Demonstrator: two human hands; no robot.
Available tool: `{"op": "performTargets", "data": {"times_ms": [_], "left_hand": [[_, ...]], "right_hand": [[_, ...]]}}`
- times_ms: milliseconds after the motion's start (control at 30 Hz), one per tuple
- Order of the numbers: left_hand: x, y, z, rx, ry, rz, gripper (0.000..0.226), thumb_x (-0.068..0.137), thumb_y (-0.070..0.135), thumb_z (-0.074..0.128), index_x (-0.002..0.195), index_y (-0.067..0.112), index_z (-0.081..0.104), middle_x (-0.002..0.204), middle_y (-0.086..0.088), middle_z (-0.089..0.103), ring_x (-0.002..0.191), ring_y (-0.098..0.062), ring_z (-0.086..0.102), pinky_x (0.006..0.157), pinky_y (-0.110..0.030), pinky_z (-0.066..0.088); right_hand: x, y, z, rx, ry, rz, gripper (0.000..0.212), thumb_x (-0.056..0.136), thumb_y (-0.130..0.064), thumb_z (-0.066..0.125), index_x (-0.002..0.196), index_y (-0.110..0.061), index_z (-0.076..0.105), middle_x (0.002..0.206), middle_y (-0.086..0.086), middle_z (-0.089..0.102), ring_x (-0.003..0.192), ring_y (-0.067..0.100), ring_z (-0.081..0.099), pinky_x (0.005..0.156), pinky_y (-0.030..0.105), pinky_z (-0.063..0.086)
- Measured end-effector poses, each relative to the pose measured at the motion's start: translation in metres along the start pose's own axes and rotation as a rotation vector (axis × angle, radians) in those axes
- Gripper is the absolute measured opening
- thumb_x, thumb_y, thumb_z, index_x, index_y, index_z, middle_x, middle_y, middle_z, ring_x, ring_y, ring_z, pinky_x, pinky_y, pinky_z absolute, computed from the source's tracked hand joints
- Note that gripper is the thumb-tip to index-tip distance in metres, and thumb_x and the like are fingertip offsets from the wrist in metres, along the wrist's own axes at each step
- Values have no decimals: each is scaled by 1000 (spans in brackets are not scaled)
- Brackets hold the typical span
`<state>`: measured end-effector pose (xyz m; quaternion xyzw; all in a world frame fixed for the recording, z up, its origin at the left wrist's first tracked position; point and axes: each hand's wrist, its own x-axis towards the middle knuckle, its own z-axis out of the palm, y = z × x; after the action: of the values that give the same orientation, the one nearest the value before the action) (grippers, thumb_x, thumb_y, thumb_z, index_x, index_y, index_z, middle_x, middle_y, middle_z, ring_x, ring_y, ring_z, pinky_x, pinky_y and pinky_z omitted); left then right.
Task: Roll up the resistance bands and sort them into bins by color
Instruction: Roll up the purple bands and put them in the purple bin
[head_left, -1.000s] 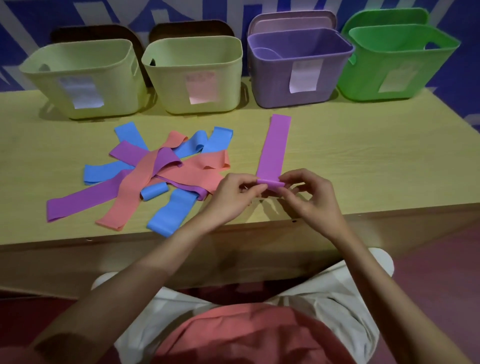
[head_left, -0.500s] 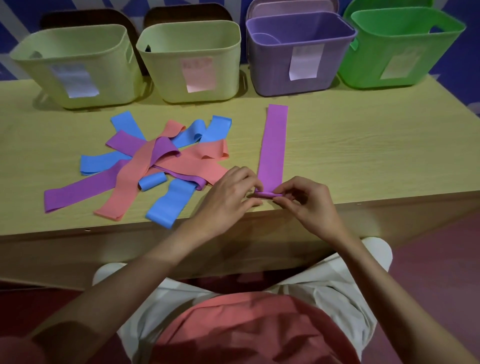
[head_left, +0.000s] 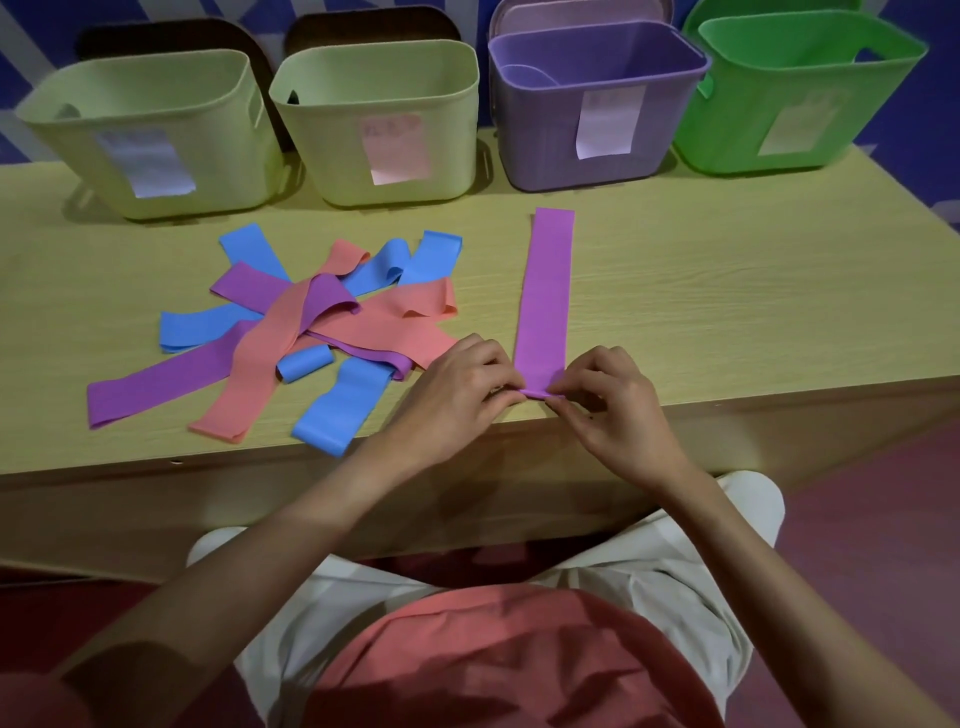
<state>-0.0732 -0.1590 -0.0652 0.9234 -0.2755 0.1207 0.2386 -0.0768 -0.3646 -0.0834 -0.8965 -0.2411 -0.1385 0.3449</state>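
A purple resistance band (head_left: 546, 291) lies straight on the table, running away from me. Its near end is curled into a small tight roll at the table's front edge. My left hand (head_left: 457, 395) pinches the left side of that roll and my right hand (head_left: 608, 405) pinches the right side. To the left sits a tangled pile of bands (head_left: 311, 332) in blue, purple and salmon, with one small rolled blue band (head_left: 304, 362) among them. Along the back stand two pale yellow bins (head_left: 150, 140) (head_left: 384, 124), a purple bin (head_left: 597, 109) and a green bin (head_left: 800, 98).
The wooden table (head_left: 727, 291) has bare surface to the right of the straight band. Each bin carries a paper label on its front. Lids lean behind the bins. My lap is below the table's front edge.
Both hands slid with the band's near end closer to the table's front edge. The rolled end looks thinner and flatter than a second ago.
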Motion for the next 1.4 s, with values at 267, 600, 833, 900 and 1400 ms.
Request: {"op": "performTargets", "data": {"times_ms": [267,600,833,900,1400], "left_hand": [[3,-4,1,126,-54,152,12,89,19,68,92,7,72,86,-4,56,83,-16,45,69,-24,36],[11,-5,-1,-6,-132,101,7,91,13,62,89,6,60,88,-1,57,82,-10,39,72,-27,39],[15,-1,-4,60,-137,95,8,91,15,64,89,8,64,89,-4,57,86,-18,47,73,-32,44],[14,0,-3,92,-118,106,6,89,12,67,88,7,64,90,-6,56,87,-19,49,71,-30,43],[13,0,0,70,-109,127,6,93,11,60,93,6,59,91,-7,57,85,-20,48,70,-33,44]], "right_hand": [[2,-5,3,-92,-20,-63,11,87,-9,69,98,-7,69,79,3,58,78,21,45,68,29,39],[2,-8,1,-119,-71,9,1,88,-5,63,87,-7,63,84,3,51,82,20,40,71,29,35],[8,-10,-1,-47,-104,98,6,87,-3,62,84,-7,65,78,-5,48,78,17,42,67,25,29],[9,-12,-1,-31,-94,106,5,87,-3,62,87,-8,64,76,-6,49,75,15,42,65,23,29],[0,-9,7,-112,30,91,3,87,-8,67,85,-6,69,81,3,49,81,18,42,69,28,37]]}}
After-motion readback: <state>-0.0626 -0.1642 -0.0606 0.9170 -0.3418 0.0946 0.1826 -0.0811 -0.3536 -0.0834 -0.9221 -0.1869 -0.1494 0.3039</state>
